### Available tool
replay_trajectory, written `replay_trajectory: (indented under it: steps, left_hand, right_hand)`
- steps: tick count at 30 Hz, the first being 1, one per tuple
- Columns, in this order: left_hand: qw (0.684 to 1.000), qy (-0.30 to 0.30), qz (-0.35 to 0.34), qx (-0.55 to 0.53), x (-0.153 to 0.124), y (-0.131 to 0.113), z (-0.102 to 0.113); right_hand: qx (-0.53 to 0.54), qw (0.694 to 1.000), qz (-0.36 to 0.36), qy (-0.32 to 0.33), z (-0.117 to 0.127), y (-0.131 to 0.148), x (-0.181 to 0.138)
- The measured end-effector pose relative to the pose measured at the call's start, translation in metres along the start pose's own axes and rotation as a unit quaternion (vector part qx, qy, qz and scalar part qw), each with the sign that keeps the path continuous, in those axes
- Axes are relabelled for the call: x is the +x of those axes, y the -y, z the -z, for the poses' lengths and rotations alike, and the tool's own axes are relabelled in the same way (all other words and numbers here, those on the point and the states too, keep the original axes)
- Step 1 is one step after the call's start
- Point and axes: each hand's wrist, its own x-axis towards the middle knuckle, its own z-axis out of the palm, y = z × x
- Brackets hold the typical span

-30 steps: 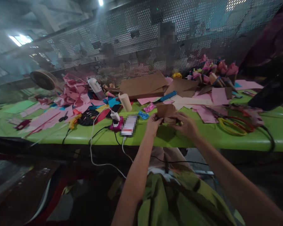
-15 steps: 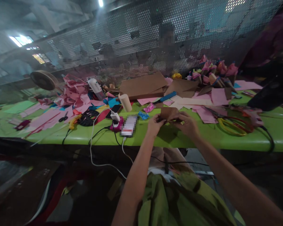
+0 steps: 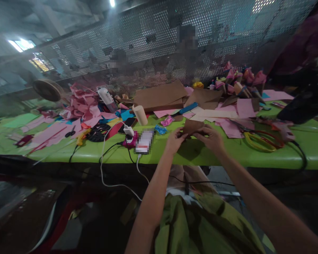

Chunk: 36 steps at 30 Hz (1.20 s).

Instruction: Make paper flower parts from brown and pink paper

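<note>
Between my two hands is a small piece of brown paper (image 3: 193,126), held just above the green table near its front edge. My left hand (image 3: 176,140) pinches its left lower side. On the right, my right hand (image 3: 210,137) grips the other lower corner, fingers bent round the edge. Parts of the fingertips are hidden behind the paper. Left of my hands lie a crumpled blue wrapper (image 3: 160,129) and a pink wrapper (image 3: 167,121). Behind the paper is a blue-handled cutter (image 3: 188,108).
A phone (image 3: 145,141) charges beside a purple power socket (image 3: 130,140), its white cable hanging off the edge. Scissors with yellow and red handles (image 3: 259,141) and a pink glue gun (image 3: 284,130) lie right. Pink paper scraps (image 3: 82,102), brown cardboard (image 3: 159,95) and a cream roll (image 3: 140,115) stand behind.
The brown paper has turned and tilted slightly between my hands, now showing a flatter face. My right fingers have shifted down along its edge.
</note>
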Motion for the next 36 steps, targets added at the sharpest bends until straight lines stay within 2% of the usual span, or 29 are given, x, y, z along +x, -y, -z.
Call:
replay_trajectory:
  steps: [6, 16, 26, 36]
  left_hand:
    - [1.000, 0.016, -0.003, -0.016, 0.000, -0.001, -0.002]
    - [0.998, 0.061, -0.027, 0.014, -0.006, -0.010, -0.002]
    - [0.995, 0.093, -0.024, 0.040, -0.003, -0.004, 0.000]
    - [0.998, 0.068, -0.007, -0.004, 0.004, 0.004, 0.003]
  right_hand:
    - [0.004, 1.000, -0.013, -0.026, -0.001, 0.006, -0.002]
    - [0.003, 0.996, -0.036, -0.087, 0.004, 0.004, 0.002]
    - [0.001, 0.994, -0.042, -0.104, 0.003, 0.004, 0.002]
    - [-0.007, 0.994, -0.020, -0.112, 0.001, 0.004, 0.001]
